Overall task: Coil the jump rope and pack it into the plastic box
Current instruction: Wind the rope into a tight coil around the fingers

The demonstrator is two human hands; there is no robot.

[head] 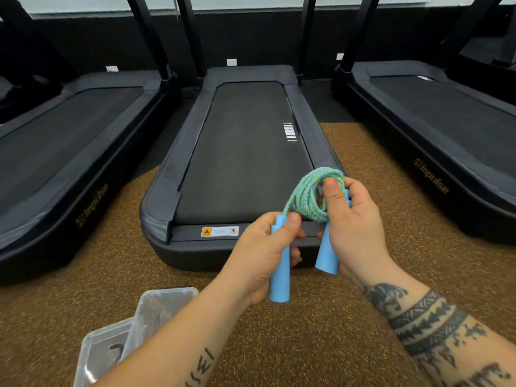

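The jump rope has a blue-and-green braided cord (pixel 310 195) wound into a bundle of loops and two light blue foam handles. My left hand (pixel 262 252) grips one handle (pixel 280 277), thumb pressed near its top. My right hand (pixel 353 222) holds the coiled cord and the second handle (pixel 327 254), its thumb laid over the loops. Both hands hover above the rear end of the middle treadmill. The clear plastic box (pixel 97 356) sits on the floor at lower left, with its clear lid (pixel 164 305) leaning against it, partly hidden by my left forearm.
Three black treadmills stand side by side: the middle treadmill (pixel 240 152) straight ahead, another treadmill (pixel 64 152) at left and a third treadmill (pixel 446 129) at right. Speckled brown rubber floor (pixel 321 344) lies under my arms.
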